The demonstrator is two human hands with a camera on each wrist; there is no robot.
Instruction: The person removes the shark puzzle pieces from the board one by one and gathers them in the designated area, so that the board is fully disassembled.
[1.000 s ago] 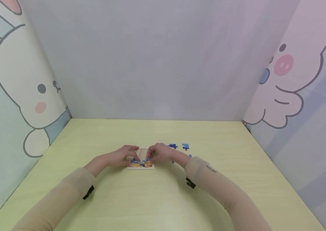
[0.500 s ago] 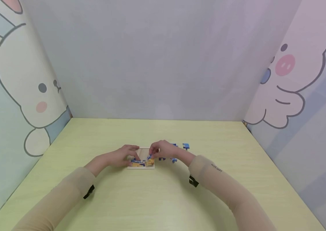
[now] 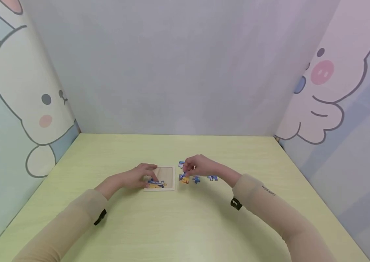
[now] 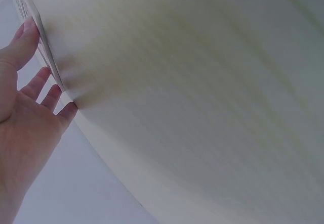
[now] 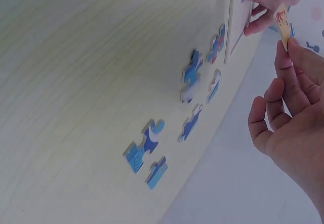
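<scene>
A small pale wooden puzzle tray (image 3: 173,179) lies on the table, with joined yellow and blue puzzle pieces (image 3: 156,185) along its near side. My left hand (image 3: 135,177) rests at the tray's left side; fingers reach over the rim and touch the pieces. In the left wrist view the thumb (image 4: 29,29) lies against the tray's edge. To the right of the tray, my right hand (image 3: 202,166) pinches a yellow and blue puzzle piece (image 3: 183,179) between thumb and fingertips. This puzzle piece (image 5: 283,24) is tilted and raised off the table in the right wrist view.
Several loose blue puzzle pieces (image 5: 191,77) lie flat right of the tray, among them one puzzle piece (image 3: 196,179) below my right hand. Behind the yellowish table (image 3: 122,149) stands a grey wall (image 3: 178,72); side panels carry cartoon animals.
My right hand has lifted the yellow and blue puzzle piece out of the tray's near right corner and moved right with it. The left hand has stayed at the tray's left side.
</scene>
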